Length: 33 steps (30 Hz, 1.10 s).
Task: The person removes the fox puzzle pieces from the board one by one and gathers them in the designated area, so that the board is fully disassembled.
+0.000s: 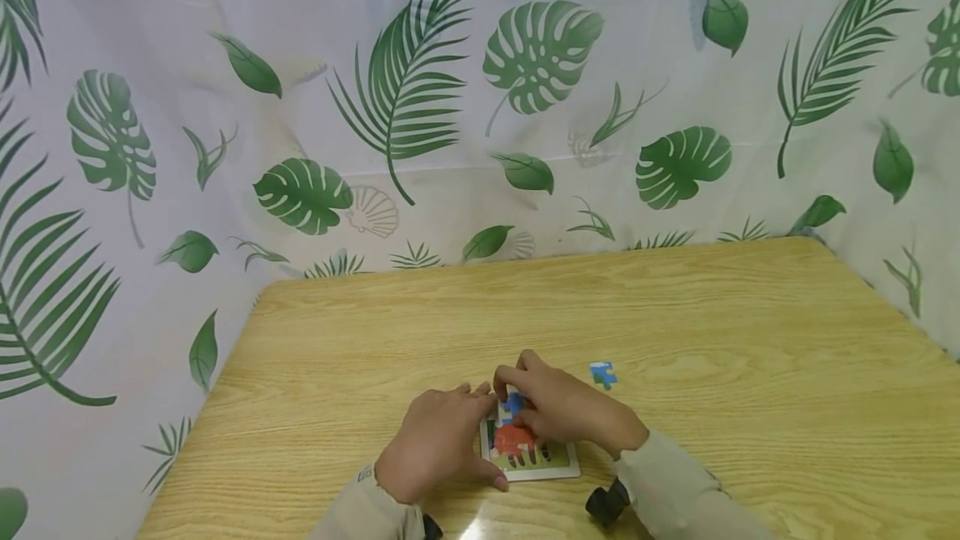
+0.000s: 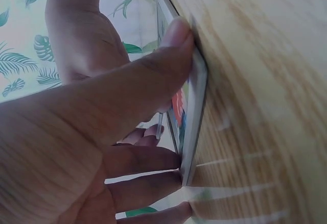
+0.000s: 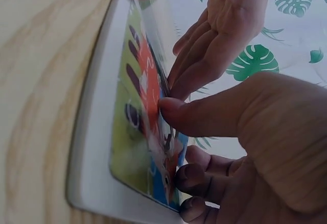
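A small jigsaw puzzle board [image 1: 567,472] with a white rim lies on the table, showing an orange-red animal with dark legs on green ground. My left hand [image 1: 438,444] stands at its left side. In the left wrist view the thumb [image 2: 176,35] rests on the rim, while the straight fingers [image 2: 148,165] touch another edge. Over the upper part of the board my right hand [image 1: 562,407] pinches a blue and white puzzle piece [image 1: 513,407] between thumb and fingers. The right wrist view has that thumb [image 3: 173,109] right at the picture's surface; the hand partly hides the piece.
One loose blue, white and green puzzle piece [image 1: 602,374] lies on the wooden table [image 1: 360,340], beyond the right hand. A leaf-patterned cloth [image 1: 442,107] hangs behind the table. A black wrist device [image 1: 607,503] sits by the right sleeve.
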Tool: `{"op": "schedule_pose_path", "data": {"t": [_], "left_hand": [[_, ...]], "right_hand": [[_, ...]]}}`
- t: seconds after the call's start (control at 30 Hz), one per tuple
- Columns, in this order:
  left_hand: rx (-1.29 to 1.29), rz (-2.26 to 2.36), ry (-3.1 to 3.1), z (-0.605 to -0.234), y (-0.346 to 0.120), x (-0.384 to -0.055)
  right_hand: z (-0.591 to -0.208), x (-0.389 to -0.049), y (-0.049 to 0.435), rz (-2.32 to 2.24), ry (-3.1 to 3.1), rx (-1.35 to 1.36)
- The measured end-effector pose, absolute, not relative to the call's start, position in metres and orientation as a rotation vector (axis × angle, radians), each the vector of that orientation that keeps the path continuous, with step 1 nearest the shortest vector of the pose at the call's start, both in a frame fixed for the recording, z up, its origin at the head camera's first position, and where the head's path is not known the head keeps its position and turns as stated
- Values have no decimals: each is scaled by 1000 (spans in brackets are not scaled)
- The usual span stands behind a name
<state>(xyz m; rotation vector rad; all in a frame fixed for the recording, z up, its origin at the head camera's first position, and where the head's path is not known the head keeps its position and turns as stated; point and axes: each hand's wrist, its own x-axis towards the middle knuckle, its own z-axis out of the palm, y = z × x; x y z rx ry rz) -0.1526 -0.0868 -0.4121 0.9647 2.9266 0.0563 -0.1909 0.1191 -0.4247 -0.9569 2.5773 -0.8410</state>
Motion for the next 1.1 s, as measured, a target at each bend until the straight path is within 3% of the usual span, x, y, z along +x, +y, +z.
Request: {"op": "schedule_pose_path", "data": {"t": [0.5,1.1], "left_hand": [[948,39,2908,-411,-88,-152],[772,68,2833,-399,-86,-146]], "right_hand": [[-418,-197,128,-1124,2511,-967],[-408,-203,196,-1010,2804,-834]]}}
